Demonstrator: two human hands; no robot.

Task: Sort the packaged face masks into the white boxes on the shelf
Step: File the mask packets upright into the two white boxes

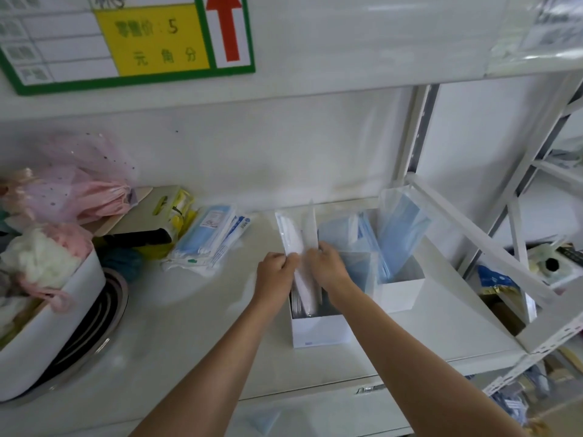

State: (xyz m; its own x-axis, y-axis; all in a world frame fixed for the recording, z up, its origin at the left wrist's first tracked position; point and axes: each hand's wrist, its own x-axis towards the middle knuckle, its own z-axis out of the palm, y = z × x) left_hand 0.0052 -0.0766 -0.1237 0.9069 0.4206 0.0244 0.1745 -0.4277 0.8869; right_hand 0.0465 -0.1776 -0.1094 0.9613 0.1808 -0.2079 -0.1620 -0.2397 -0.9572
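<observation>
Two white boxes stand side by side on the shelf. In the near box (318, 331), white packaged masks (298, 234) stand upright. My left hand (275, 272) pinches the left side of these packs, and my right hand (326, 263) grips their right side just above the box. The farther white box (399, 293) to the right holds upright blue packaged masks (400, 225). A loose pile of blue packaged masks (209, 238) lies flat on the shelf to the left of my hands.
A white bin (60, 313) of pink and white cloth items sits at the left, over a round metal tray (107, 313). Cardboard-backed packs (148, 212) lie behind it. A metal shelf frame (482, 244) runs along the right. A price sign (151, 39) hangs above.
</observation>
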